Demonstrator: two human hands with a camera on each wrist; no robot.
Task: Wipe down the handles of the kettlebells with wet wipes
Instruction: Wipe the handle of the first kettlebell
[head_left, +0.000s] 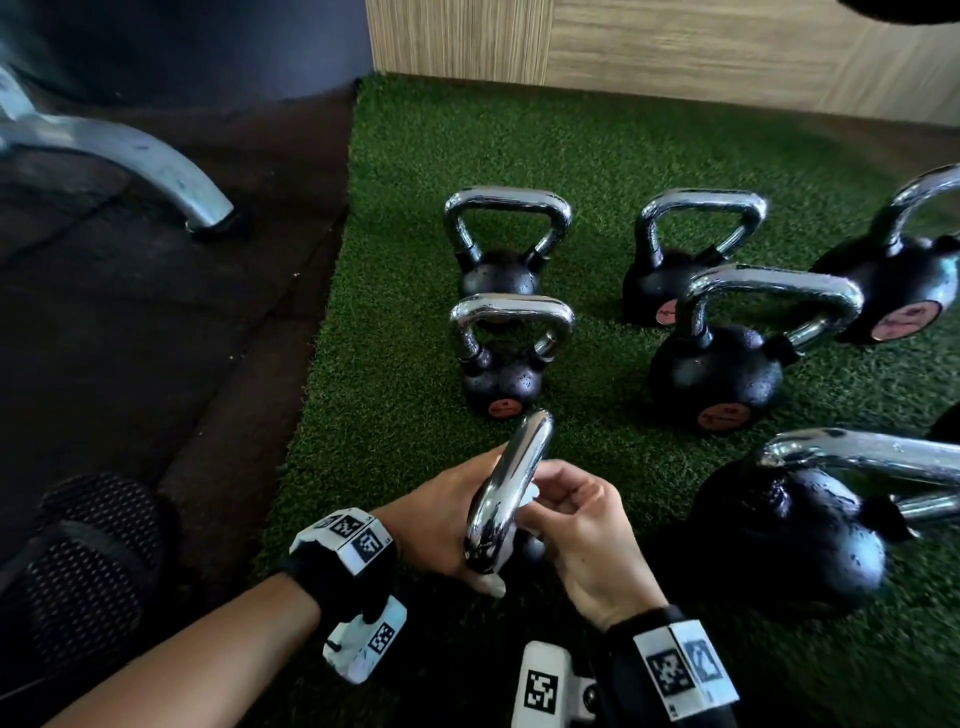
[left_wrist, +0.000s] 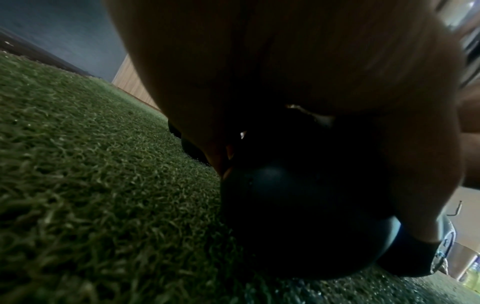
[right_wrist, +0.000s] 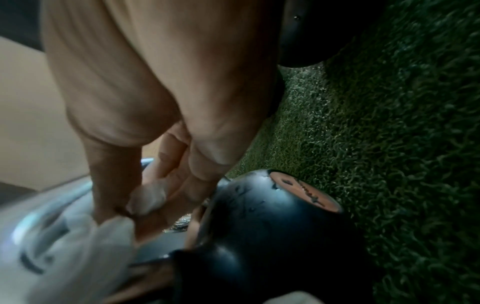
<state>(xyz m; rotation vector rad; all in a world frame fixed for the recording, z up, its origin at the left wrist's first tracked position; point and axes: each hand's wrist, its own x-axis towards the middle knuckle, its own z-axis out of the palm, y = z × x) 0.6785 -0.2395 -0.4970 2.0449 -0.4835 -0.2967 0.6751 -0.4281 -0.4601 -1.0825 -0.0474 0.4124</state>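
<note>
The nearest kettlebell stands on the green turf, its chrome handle (head_left: 511, 488) edge-on to me between both hands. My left hand (head_left: 441, 519) wraps around the handle's left side and lower end, palm over the black ball (left_wrist: 298, 216). My right hand (head_left: 582, 514) pinches a white wet wipe (head_left: 525, 500) against the handle's right side. In the right wrist view the wipe (right_wrist: 148, 197) is bunched between thumb and fingers and trails over the chrome. Beside it is the ball (right_wrist: 272, 236) with its orange label.
Several more black kettlebells with chrome handles stand on the turf (head_left: 405, 312): two straight ahead (head_left: 501, 379), others to the right (head_left: 717, 379), and a large one close by my right hand (head_left: 795, 535). Dark rubber floor (head_left: 156, 338) and a metal machine leg (head_left: 156, 161) lie left. A wooden wall (head_left: 675, 47) stands behind.
</note>
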